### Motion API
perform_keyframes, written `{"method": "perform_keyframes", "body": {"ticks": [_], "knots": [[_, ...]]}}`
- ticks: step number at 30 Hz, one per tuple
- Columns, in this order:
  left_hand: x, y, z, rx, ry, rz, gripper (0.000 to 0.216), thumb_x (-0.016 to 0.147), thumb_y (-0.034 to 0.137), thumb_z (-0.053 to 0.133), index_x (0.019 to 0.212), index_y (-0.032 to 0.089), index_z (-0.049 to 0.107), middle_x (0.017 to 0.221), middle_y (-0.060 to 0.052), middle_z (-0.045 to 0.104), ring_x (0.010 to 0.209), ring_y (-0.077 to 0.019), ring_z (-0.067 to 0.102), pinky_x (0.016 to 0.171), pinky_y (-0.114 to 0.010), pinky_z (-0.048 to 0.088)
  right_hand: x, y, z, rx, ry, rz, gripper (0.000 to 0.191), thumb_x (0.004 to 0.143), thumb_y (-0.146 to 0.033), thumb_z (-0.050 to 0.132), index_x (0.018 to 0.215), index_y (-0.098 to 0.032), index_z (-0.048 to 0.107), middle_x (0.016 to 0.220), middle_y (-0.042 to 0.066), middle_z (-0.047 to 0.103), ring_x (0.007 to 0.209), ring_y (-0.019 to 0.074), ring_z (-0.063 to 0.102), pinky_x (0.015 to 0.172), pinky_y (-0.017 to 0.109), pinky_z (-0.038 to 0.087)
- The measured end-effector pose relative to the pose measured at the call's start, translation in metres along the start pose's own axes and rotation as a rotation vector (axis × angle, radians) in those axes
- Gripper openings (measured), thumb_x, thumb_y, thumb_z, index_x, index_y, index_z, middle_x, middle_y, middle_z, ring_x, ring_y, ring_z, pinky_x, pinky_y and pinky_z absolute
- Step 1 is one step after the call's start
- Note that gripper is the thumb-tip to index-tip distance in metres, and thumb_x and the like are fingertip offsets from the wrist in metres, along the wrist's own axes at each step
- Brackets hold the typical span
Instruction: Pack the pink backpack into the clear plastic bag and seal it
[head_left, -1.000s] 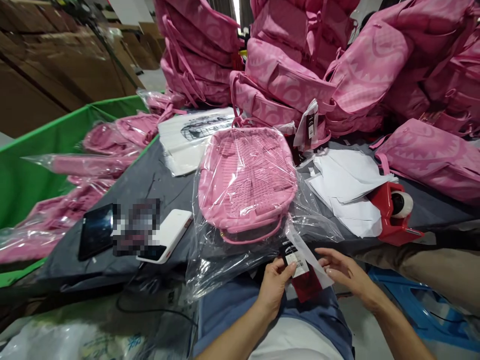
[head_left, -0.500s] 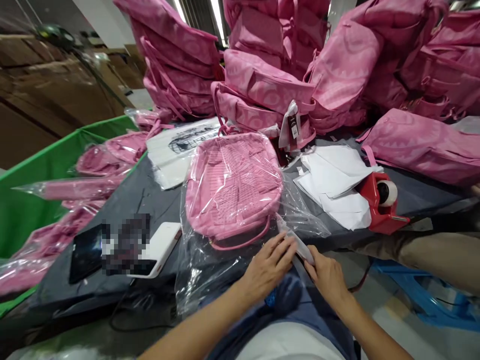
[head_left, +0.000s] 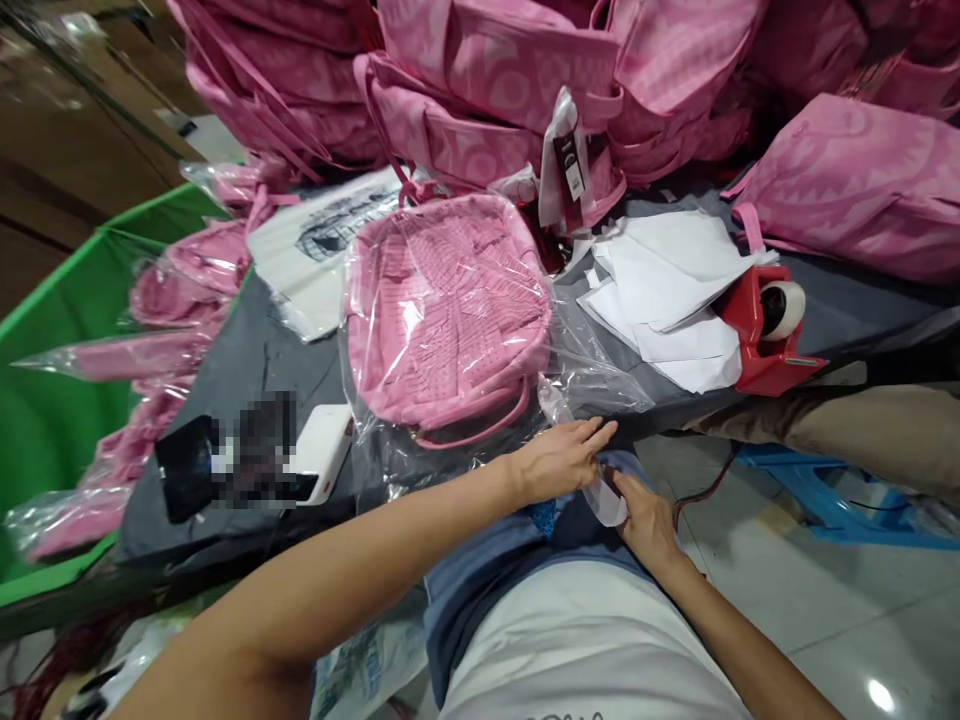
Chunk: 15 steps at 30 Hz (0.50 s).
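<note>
Two hands on clear crinkly plastic bag (head_left: 592, 375) around soft pink backpack (head_left: 448, 305): left hand (head_left: 559, 460) flat, unclenched; right hand (head_left: 646, 515) pinching mouth. Light, slippery; best grabbed at loose edge.

Counted: 1 bagged pink backpack (head_left: 448, 310) on table; 1 red tape dispenser (head_left: 765, 335); 1 white power bank (head_left: 321, 452); 2 hands.

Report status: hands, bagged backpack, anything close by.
Left hand flat on the clear bag's open end. Right hand pinches its flap at the table edge. Pink backpack inside the bag. Red tape dispenser lies apart, to the right.
</note>
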<state>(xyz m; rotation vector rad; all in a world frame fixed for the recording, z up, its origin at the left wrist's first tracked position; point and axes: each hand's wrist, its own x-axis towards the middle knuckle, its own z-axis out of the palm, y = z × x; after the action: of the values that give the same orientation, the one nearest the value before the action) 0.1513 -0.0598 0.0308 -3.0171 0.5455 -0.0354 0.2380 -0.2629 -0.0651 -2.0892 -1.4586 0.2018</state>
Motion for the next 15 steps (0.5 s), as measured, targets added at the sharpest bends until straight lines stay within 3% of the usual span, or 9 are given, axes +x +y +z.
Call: {"method": "perform_keyframes", "body": {"ticks": [4, 7, 9, 11, 12, 14, 15], "knots": [[-0.005, -0.002, 0.007, -0.192, 0.026, -0.136, 0.026, 0.103, 0.019, 0.048, 0.119, 0.014, 0.068, 0.129, -0.021, 0.068, 0.119, -0.0286, 0.066, 0.103, -0.042, 0.051, -0.002, 0.002, -0.008, 0.212, -0.192, 0.067, 0.032, 0.088, -0.012, 0.042, 0.099, -0.019, 0.071, 0.089, 0.007, 0.071, 0.077, 0.021, 0.068, 0.066, 0.029, 0.052], [-0.019, -0.007, 0.008, -0.273, 0.123, -0.105, 0.032, 0.104, 0.02, 0.047, 0.132, 0.018, 0.062, 0.129, -0.02, 0.069, 0.123, -0.0286, 0.066, 0.107, -0.047, 0.049, -0.002, 0.01, -0.053, 0.198, -0.326, -0.014, 0.026, 0.092, -0.019, 0.045, 0.083, -0.022, 0.069, 0.078, 0.004, 0.069, 0.069, 0.0193, 0.066, 0.063, 0.029, 0.051], [-0.03, -0.01, 0.006, -0.327, 0.202, -0.048, 0.031, 0.105, 0.018, 0.046, 0.13, 0.019, 0.064, 0.133, -0.019, 0.068, 0.128, -0.0278, 0.063, 0.113, -0.048, 0.045, 0.01, 0.013, -0.092, 0.117, -0.181, -0.077, 0.023, 0.097, -0.026, 0.049, 0.093, -0.023, 0.071, 0.082, 0.004, 0.07, 0.073, 0.0189, 0.066, 0.068, 0.029, 0.053], [-0.038, -0.011, 0.003, -0.41, 0.276, -0.027, 0.032, 0.105, 0.017, 0.046, 0.132, 0.022, 0.064, 0.136, -0.016, 0.067, 0.132, -0.025, 0.061, 0.117, -0.046, 0.042, 0.035, 0.01, -0.12, -0.033, 0.165, -0.133, 0.026, 0.099, -0.03, 0.056, 0.122, -0.023, 0.067, 0.107, 0.009, 0.072, 0.098, 0.0227, 0.068, 0.089, 0.036, 0.054], [-0.04, -0.011, 0.001, -0.442, 0.302, -0.029, 0.033, 0.105, 0.018, 0.047, 0.135, 0.023, 0.062, 0.136, -0.015, 0.067, 0.133, -0.0237, 0.06, 0.119, -0.045, 0.041, 0.052, 0.006, -0.126, -0.123, 0.266, -0.189, 0.036, 0.097, -0.029, 0.061, 0.133, -0.023, 0.062, 0.12, 0.011, 0.069, 0.113, 0.0257, 0.064, 0.1, 0.042, 0.05], [-0.042, -0.009, -0.003, -0.463, 0.318, -0.042, 0.037, 0.106, 0.02, 0.047, 0.141, 0.024, 0.057, 0.138, -0.014, 0.066, 0.136, -0.0222, 0.057, 0.12, -0.043, 0.039, 0.093, -0.005, -0.121, -0.226, 0.262, -0.329, 0.044, 0.095, -0.022, 0.065, 0.138, -0.026, 0.059, 0.133, 0.012, 0.063, 0.126, 0.0282, 0.057, 0.107, 0.047, 0.044], [-0.041, -0.008, -0.005, -0.455, 0.31, -0.051, 0.039, 0.106, 0.019, 0.045, 0.143, 0.024, 0.055, 0.141, -0.014, 0.064, 0.138, -0.022, 0.055, 0.121, -0.044, 0.038, 0.115, -0.011, -0.114, -0.227, 0.218, -0.374, 0.042, 0.094, -0.018, 0.065, 0.135, -0.026, 0.062, 0.129, 0.011, 0.065, 0.12, 0.0264, 0.06, 0.103, 0.043, 0.047]]}}
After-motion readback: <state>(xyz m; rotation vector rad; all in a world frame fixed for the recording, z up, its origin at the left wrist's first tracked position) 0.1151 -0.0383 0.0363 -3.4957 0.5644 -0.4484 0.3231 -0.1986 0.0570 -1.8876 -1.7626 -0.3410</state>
